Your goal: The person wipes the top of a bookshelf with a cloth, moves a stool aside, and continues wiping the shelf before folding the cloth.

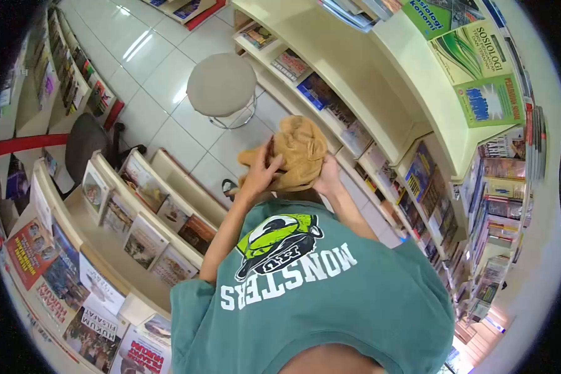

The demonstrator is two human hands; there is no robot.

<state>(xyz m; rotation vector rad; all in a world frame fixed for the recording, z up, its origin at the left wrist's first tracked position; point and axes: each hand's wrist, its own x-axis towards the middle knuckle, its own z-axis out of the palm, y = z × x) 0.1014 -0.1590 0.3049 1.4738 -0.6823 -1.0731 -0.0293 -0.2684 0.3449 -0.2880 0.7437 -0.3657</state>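
Observation:
A crumpled tan cloth is held up in front of my green shirt, bunched into folds. My right hand grips its right edge, with the fingers mostly hidden behind it. At the left part of the cloth is my left hand, its thumb lying across the fabric and its fingers curled into a fold. Some of the cloth sticks out to the left beyond that hand.
A round grey stool stands on the tiled floor ahead. Low book shelves are close on my left, and a taller bookshelf runs along my right. A dark swivel chair sits between shelves further left.

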